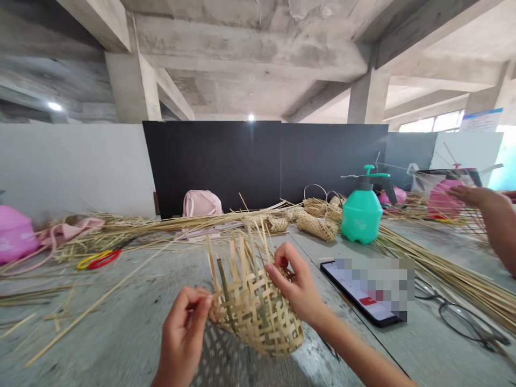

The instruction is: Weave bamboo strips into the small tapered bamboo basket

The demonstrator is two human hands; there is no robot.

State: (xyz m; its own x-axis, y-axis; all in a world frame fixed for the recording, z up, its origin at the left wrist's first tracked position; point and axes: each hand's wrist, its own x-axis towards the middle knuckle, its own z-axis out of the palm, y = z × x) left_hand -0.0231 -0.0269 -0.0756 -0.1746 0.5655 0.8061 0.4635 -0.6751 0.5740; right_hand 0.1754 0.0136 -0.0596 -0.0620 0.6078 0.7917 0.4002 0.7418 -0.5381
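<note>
A small half-woven bamboo basket (pixel 252 303) with loose strip ends sticking up is held over the grey table (pixel 121 322). My left hand (pixel 183 328) pinches its left edge with fingers closed on a strip. At the basket's upper right rim my right hand (pixel 296 285) grips the weave with curled fingers.
A phone (pixel 363 293) and eyeglasses (pixel 459 317) lie to the right. Behind stand a green spray bottle (pixel 360 212), finished woven baskets (pixel 318 226), long bamboo strips (pixel 451 274), a pink backpack (pixel 201 204) and red and yellow rings (pixel 99 259). Another person's arm (pixel 494 220) reaches in at far right.
</note>
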